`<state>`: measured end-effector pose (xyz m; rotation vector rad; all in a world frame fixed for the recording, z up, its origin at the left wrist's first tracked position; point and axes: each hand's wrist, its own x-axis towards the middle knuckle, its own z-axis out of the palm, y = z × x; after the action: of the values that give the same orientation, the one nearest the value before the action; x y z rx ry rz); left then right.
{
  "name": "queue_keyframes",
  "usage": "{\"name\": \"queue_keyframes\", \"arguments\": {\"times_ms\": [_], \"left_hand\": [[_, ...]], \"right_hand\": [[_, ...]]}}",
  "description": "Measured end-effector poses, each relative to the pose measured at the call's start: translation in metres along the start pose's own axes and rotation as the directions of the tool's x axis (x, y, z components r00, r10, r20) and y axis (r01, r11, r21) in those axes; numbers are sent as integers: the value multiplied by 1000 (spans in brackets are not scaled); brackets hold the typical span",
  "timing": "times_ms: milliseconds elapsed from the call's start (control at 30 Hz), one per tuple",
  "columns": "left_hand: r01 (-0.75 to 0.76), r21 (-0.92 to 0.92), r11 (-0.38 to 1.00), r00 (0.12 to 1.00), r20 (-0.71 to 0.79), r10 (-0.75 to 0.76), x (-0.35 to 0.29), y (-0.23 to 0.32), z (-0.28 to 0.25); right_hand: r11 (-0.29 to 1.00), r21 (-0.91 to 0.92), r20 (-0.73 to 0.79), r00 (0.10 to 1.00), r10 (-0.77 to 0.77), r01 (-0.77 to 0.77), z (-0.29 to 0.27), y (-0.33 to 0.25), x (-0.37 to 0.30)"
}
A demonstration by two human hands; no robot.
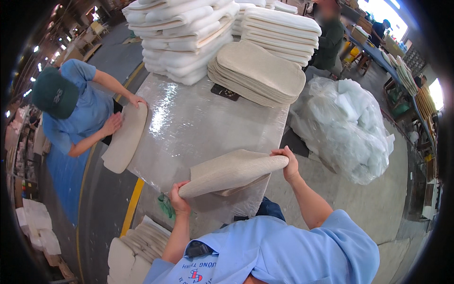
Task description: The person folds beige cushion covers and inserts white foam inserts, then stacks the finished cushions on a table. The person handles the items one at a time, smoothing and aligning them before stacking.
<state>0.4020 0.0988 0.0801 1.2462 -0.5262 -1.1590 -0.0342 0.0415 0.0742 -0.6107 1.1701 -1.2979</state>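
A beige fabric pad cover (231, 171) is folded over in front of me, held above the near edge of a table wrapped in clear plastic film (198, 123). My left hand (178, 198) grips its lower left end. My right hand (286, 160) grips its upper right end. A stack of flat beige covers (260, 71) lies at the far side of the table, next to tall piles of white foam pads (184, 33).
A co-worker in a blue shirt and green cap (71, 109) at the table's left presses a beige pad (125, 137). A large clear bag of white scraps (345, 128) sits on the floor to the right. More white pads (137, 246) lie low left. Other people stand at the back.
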Motion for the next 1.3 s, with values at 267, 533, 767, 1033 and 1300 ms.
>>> {"name": "queue_keyframes", "arguments": {"times_ms": [267,533,767,1033,1300], "left_hand": [[146,96,985,965,204,-164,-63,8,-40],[54,792,608,793,336,-508,6,28,11],[-713,701,27,567,597,-567,43,-41,125],[-541,788,292,776,602,-187,-25,-49,101],[-477,859,184,795,511,-327,-25,-53,100]], "right_hand": [[970,-96,173,956,235,-221,-43,-1,-58],[421,-901,282,881,379,108,6,-13,13],[26,-852,441,688,577,523,91,25,52],[96,-880,475,863,174,465,66,60,-31],[127,-878,477,816,328,462,91,43,-19]]}}
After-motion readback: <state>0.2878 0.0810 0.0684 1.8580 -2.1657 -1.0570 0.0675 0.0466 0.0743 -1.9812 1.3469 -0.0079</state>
